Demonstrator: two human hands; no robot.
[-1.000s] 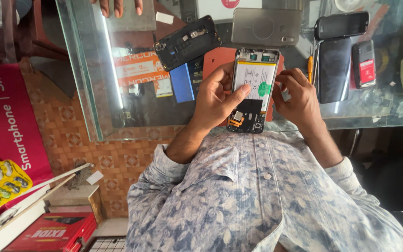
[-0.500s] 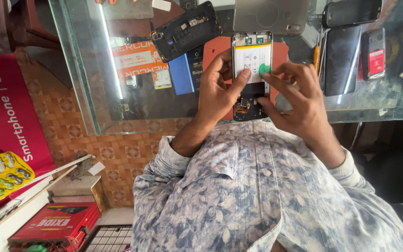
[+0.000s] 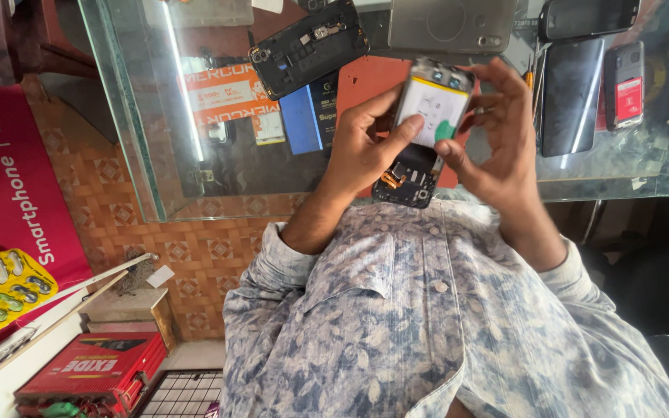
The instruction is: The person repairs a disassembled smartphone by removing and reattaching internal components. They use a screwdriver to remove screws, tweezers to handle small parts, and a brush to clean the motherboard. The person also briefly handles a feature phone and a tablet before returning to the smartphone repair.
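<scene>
Both hands hold one opened phone [image 3: 420, 131] above the glass surface [image 3: 218, 170]. The left hand [image 3: 361, 151] grips the phone's left edge, thumb laid across the white battery [image 3: 427, 116]; its grip is closed on the phone. The right hand [image 3: 497, 139] closes on the right edge from the opposite side, fingertips curled over the top corner and thumb pressing near a small green tab [image 3: 445, 130] on the battery. The phone's back is off: the battery fills the upper half, and dark circuitry with an orange flex connector [image 3: 390, 179] shows at the lower end, nearest the body. Whether the phone touches the surface cannot be told.

Directly beneath the two grips lies an orange-red mat [image 3: 369, 81] on the glass. Just beyond the left grip, up and to its left, rests a black phone frame [image 3: 309, 46], tilted, with a blue battery [image 3: 311, 116] just below it. Beyond the right grip lies a grey back cover [image 3: 451, 25]. Well to the right of the right grip lie a dark phone [image 3: 572, 93], a small red and black handset [image 3: 623, 85] and another dark phone [image 3: 588, 17] above them.

The person wears a blue-grey patterned shirt [image 3: 427, 325]. Far to the left of the left grip, below the surface, sit a red box [image 3: 90, 371] and a yellow blister tray [image 3: 1, 290].
</scene>
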